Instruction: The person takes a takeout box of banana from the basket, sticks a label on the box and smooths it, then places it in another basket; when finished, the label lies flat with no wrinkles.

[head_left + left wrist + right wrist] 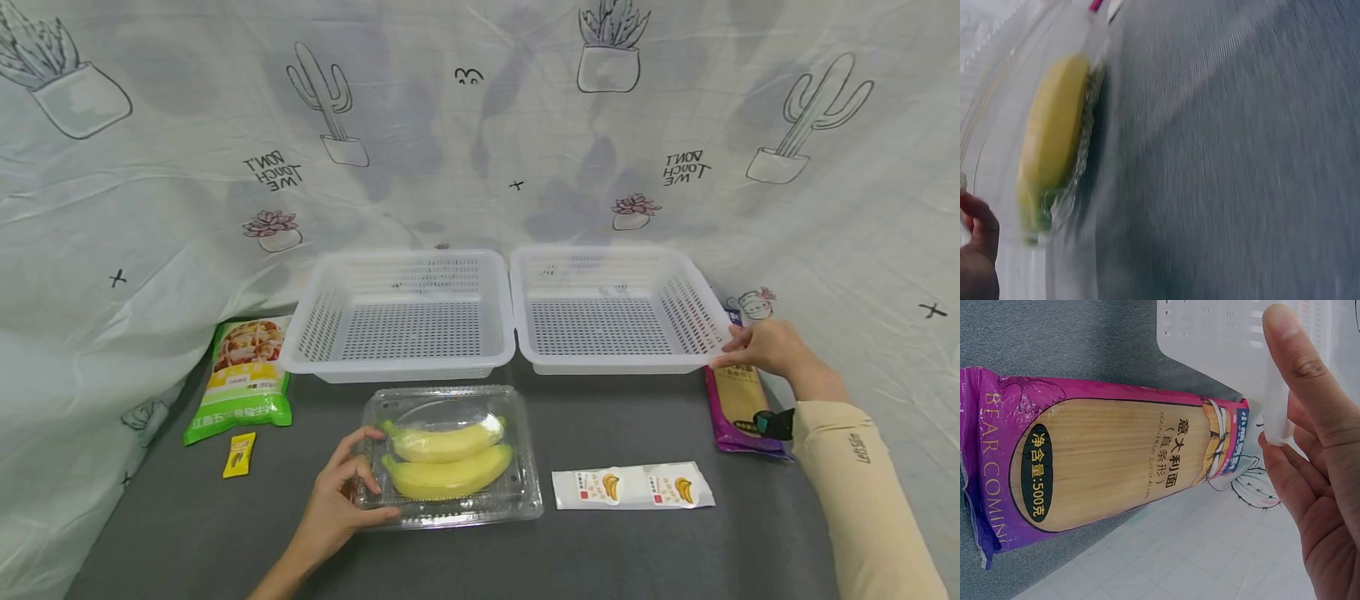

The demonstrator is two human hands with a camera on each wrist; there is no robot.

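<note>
The purple pasta bag (1104, 459) on the right reads "BEAR COMING", "意大利面(直条形)" and "净含量:500克". The far curtain (420, 192) says "DON'T TOUCH WE" twice, back to front, left and right, and the sleeve (847, 483) at the near right seems to say "LetsSlim". I can't properly make out the small print on the green bag (243, 387) at left or the near label strip (633, 487).

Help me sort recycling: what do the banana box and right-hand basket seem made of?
Banana box: likely glossy clear plastic; bananas show through and its rim catches highlights. Right-hand basket: probably white plastic, fairly matte, judging by its perforated walls.
</note>
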